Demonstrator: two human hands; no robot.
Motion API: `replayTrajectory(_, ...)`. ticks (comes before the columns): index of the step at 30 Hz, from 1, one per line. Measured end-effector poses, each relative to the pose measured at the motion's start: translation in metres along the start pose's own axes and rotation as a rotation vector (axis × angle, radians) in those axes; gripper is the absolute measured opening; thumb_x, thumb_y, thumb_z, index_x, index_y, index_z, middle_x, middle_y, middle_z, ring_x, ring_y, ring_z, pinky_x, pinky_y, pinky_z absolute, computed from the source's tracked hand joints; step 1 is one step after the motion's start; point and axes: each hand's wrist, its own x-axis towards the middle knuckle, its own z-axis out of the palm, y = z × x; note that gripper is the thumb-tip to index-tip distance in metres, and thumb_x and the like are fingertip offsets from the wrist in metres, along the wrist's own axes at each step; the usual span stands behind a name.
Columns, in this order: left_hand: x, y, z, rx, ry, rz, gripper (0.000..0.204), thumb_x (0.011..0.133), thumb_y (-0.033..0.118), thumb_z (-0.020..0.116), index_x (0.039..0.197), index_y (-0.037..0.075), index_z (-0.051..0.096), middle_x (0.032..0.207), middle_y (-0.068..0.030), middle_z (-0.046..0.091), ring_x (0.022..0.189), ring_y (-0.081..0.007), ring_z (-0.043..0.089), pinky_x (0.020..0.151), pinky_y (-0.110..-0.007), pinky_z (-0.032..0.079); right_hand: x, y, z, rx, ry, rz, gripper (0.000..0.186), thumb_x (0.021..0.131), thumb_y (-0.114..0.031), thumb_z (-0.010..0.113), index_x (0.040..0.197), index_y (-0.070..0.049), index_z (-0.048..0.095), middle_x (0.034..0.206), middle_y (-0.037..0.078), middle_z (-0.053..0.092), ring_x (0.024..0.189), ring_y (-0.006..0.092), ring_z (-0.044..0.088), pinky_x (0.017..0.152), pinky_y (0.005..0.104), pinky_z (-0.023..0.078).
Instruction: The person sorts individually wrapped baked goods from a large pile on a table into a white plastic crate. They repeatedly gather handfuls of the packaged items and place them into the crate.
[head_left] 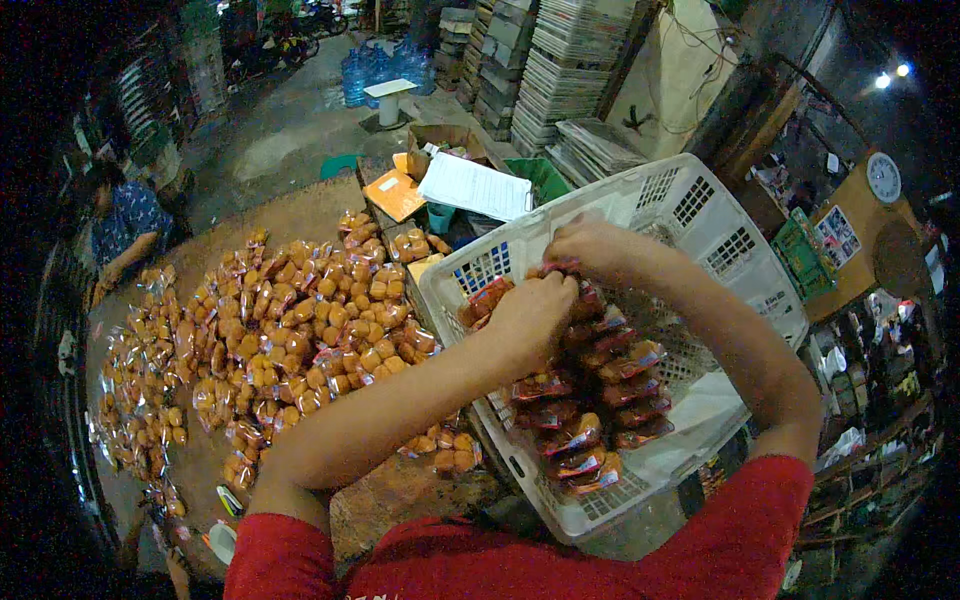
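Left fingers [566, 288], right fingers [562, 246], both curled over packets [575, 435]

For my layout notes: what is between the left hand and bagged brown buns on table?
Head view shows wrapped reddish packets, then the white plastic crate's left rim.

The left hand [540, 308] curls, knuckles up; the right hand [585, 248] curls just beyond, its elbow [788, 410] bent outward.
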Motion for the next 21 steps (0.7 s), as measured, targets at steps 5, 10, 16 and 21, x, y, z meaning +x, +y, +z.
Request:
replayTrajectory(5,-0.008,0.015,-0.021,-0.027,-0.081,-0.090,0.030,0.087,0.008,0.061,0.115,0.000,0.057,0.106,-0.0231,0.062,0.092,-0.0414,0.066,0.077,-0.049,0.057,-0.002,0.015,0.013,0.330,-0.123,0.097,0.042,0.089,-0.012,0.072,0.128,0.001,0.062,0.123,0.017,0.069,0.095,0.0298,0.071,0.086,0.0367,0.055)
replayTrajectory(10,-0.032,0.013,-0.055,-0.033,0.197,-0.048,0.026,0.095,0.015,0.058,0.117,0.000,0.062,0.107,-0.0224,0.064,0.097,-0.0420,0.064,0.085,-0.050,0.053,-0.049,-0.011,-0.021,0.774,0.080,0.465,0.056,0.103,-0.046,0.054,0.137,-0.003,0.056,0.143,0.017,0.056,0.125,0.0266,0.058,0.106,0.0381,0.046)
replayTrajectory(16,-0.021,-0.007,-0.040,-0.183,-0.004,0.032,0.025,0.097,0.016,0.053,0.111,-0.002,0.064,0.106,-0.0240,0.067,0.098,-0.0427,0.064,0.086,-0.053,0.050,-0.054,-0.085,-0.018,1.455,-0.125,0.707,0.078,0.102,-0.071,0.026,0.149,-0.012,0.047,0.145,0.007,0.055,0.125,0.0230,0.057,0.114,0.0402,0.037)
replayTrajectory(21,-0.036,-0.001,-0.055,-0.283,0.288,0.030,0.027,0.100,0.018,0.054,0.115,-0.002,0.065,0.108,-0.0221,0.066,0.101,-0.0392,0.064,0.090,-0.046,0.049,-0.080,-0.091,-0.025,1.421,0.053,0.806,0.088,0.100,-0.074,0.016,0.155,-0.009,0.036,0.154,0.012,0.045,0.141,0.0263,0.041,0.116,0.0463,0.034)
